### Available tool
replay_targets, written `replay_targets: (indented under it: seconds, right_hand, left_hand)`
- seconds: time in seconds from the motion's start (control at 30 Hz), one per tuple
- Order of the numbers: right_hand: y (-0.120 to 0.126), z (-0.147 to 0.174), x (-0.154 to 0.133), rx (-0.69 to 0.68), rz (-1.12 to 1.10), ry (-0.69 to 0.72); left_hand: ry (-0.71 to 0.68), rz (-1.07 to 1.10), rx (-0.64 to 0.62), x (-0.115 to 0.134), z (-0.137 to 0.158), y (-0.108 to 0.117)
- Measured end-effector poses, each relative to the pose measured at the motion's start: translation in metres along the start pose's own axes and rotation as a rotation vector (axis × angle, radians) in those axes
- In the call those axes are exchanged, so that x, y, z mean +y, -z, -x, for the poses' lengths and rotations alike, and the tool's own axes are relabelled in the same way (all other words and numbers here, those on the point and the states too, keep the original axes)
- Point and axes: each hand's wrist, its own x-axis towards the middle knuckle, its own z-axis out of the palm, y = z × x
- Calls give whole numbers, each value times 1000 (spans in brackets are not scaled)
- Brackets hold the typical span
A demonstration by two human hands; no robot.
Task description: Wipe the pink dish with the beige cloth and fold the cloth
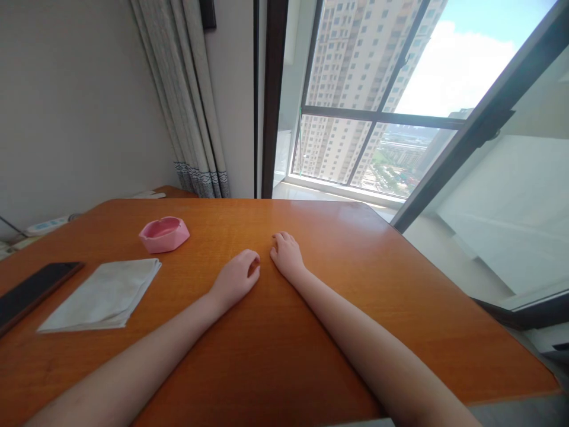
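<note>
My left hand (236, 275) rests on the wooden table (347, 279), its fingers loosely curled. Bare table shows through the gap between thumb and fingers, and the hand holds nothing. Just to its right, my right hand (287, 254) lies on the tabletop, palm down, with thumb and fingers apart and nothing visible in it. The two hands do not touch. Nearest to the left hand are a pink ashtray (164, 235) with angular sides and a folded white cloth (104, 293), both farther left.
A dark flat device like a tablet or phone (33, 293) lies at the table's left edge. Beyond the table hang a grey curtain (191, 107) and a dark-framed window (377, 115). At far left a white power strip (47, 225) shows behind the table edge.
</note>
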Motion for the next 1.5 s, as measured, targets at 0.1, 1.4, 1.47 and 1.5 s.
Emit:
replay_targets:
  seconds: [0.1, 1.4, 1.47, 1.5]
  right_hand:
    - [1, -3, -4, -34, -9, 2]
    - [10, 2, 0, -215, 52, 125]
    - [10, 2, 0, -217, 50, 126]
    - [10, 2, 0, -216, 48, 128]
  left_hand:
    - [49, -104, 1, 10, -35, -24]
    - [-68, -46, -74, -5, -45, -26]
    - [-66, -45, -80, -5, -45, -25]
    - [-66, -46, -82, -6, -45, -25]
